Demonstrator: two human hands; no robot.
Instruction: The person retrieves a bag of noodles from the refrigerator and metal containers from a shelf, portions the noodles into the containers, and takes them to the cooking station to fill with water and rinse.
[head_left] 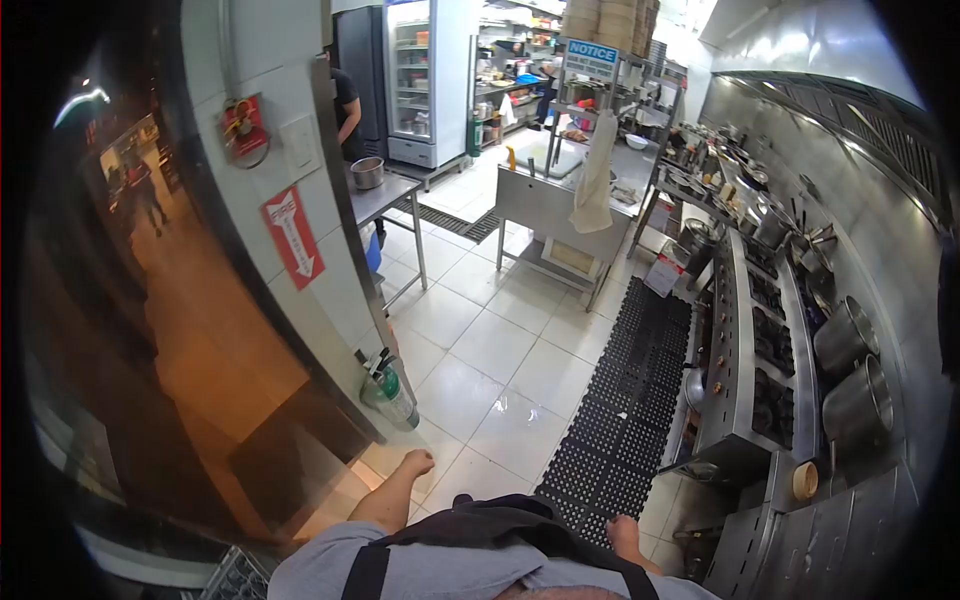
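My left hand (418, 462) hangs low over the tiled floor (485, 345), its fingers curled in and nothing seen in them. It is nearest to a green fire extinguisher (392, 398), which stands at the foot of the wall; the two are apart. Low on the other side, my right hand (622, 530) is over the edge of a black rubber mat (620, 420). Its fingers look curled too, with no object showing. A dark apron (500, 525) covers my front.
A gas range (735, 350) with large pots (857, 400) lines the right wall. Ahead stand a steel sink unit (555, 215) with a hanging cloth (597, 175) and a table (385, 193) bearing a pot (367, 173). Another person (346, 105) stands by the fridge (425, 85).
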